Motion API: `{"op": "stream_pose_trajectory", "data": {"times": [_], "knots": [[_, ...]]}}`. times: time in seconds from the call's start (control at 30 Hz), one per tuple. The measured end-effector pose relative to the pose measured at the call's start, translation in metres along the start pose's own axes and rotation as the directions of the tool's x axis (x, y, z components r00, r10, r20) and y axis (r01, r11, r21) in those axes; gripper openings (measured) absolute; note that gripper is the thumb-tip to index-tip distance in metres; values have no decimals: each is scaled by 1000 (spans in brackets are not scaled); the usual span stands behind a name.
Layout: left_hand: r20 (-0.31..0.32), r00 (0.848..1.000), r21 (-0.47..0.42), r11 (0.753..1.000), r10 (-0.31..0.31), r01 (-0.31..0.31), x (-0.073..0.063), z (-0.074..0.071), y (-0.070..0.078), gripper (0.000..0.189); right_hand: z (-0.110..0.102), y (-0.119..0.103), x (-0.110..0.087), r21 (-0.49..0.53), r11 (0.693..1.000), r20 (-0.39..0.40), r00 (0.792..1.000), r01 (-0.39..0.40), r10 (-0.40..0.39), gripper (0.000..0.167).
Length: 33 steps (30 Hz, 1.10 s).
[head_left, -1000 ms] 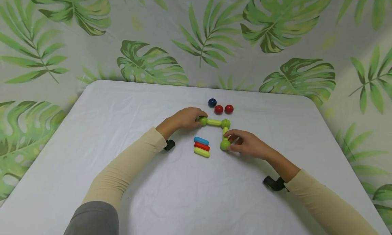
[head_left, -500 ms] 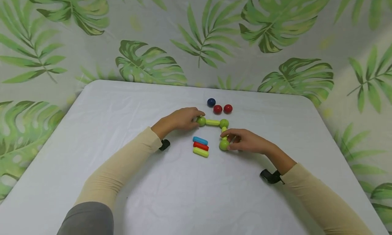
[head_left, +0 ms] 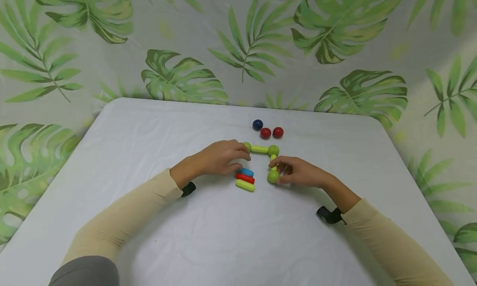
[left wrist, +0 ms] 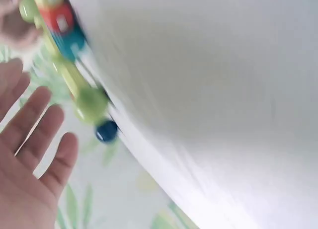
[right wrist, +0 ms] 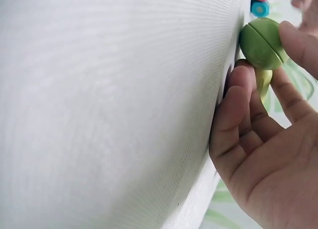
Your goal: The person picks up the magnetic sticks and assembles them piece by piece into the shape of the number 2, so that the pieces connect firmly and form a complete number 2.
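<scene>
A chain of green balls and yellow-green rods from a ball-and-stick building toy lies bent on the table. Its near green ball [head_left: 273,177] has my right hand [head_left: 303,173] at it, thumb against the ball [right wrist: 262,44] and fingers curled close around it and the adjoining rod. The corner ball [head_left: 273,150] joins the far rod [head_left: 259,149], which ends at a left green ball [head_left: 247,146]. My left hand [head_left: 218,157], fingers spread and holding nothing, hovers by the blue rod [head_left: 247,172], partly covering it. Beside that lie a red rod [head_left: 245,178] and a yellow-green rod [head_left: 244,185].
Behind the chain sit a dark blue ball [head_left: 257,124] and two red balls, one left [head_left: 265,133] and one right [head_left: 278,132]. A leaf-patterned cloth [head_left: 186,77] hangs behind the white table [head_left: 223,244].
My left hand has let go of the left green ball and moved toward me, near the loose rods. My right hand stays at the near green ball.
</scene>
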<state>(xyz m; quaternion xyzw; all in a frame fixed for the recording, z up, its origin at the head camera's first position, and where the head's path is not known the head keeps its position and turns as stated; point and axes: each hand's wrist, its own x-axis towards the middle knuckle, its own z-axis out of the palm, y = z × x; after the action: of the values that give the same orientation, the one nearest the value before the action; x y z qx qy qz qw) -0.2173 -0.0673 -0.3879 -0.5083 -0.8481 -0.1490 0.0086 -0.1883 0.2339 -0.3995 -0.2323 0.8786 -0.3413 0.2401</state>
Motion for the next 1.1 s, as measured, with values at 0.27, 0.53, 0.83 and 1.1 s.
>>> {"op": "stream_pose_trajectory", "data": {"times": [0.27,0.53,0.83,1.1], "knots": [[114,990,-3,996,84,-84,-2,7,26,24,-1,-3,-1,-16,1000,-4,1000,3,-3,42],[155,980,42,990,125,-133,-8,13,30,26,0,2,1,-23,1000,-2,1000,12,-12,42],[127,990,79,995,57,-67,-18,9,24,25,-2,1,1,2,1000,9,1000,-3,3,42],[86,995,82,996,-39,32,-42,4,2,28,-2,-1,0,8,1000,13,1000,-12,12,43]]}}
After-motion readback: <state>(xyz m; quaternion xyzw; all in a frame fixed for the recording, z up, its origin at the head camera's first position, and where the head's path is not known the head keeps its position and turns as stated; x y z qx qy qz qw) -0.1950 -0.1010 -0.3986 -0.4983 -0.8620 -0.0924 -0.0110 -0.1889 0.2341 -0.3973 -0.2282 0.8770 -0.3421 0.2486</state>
